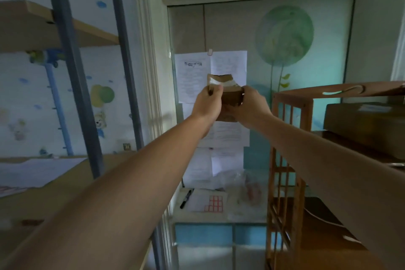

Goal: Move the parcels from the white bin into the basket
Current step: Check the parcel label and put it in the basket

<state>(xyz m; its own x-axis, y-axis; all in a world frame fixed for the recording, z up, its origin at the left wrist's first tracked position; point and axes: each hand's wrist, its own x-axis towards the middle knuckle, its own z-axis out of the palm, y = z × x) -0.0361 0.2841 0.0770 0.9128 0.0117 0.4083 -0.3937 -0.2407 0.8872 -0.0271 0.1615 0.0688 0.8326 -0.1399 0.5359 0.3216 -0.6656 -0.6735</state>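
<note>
A small brown cardboard parcel point(230, 96) with a white label near its top is held up at arm's length in front of me. My left hand point(208, 103) grips its left edge, thumb and fingers curled round it. On the other side, my right hand point(249, 106) holds its right edge and underside. Both arms are stretched forward at about head height. Neither the white bin nor the basket is in view.
A metal-framed shelf point(72, 85) with wooden boards stands at the left. At the right is a wooden rack point(287, 160) with a brown box point(368, 125) on it. Ahead, papers point(197, 76) hang on a glass door above a low counter point(210, 201) with a pen and stickers.
</note>
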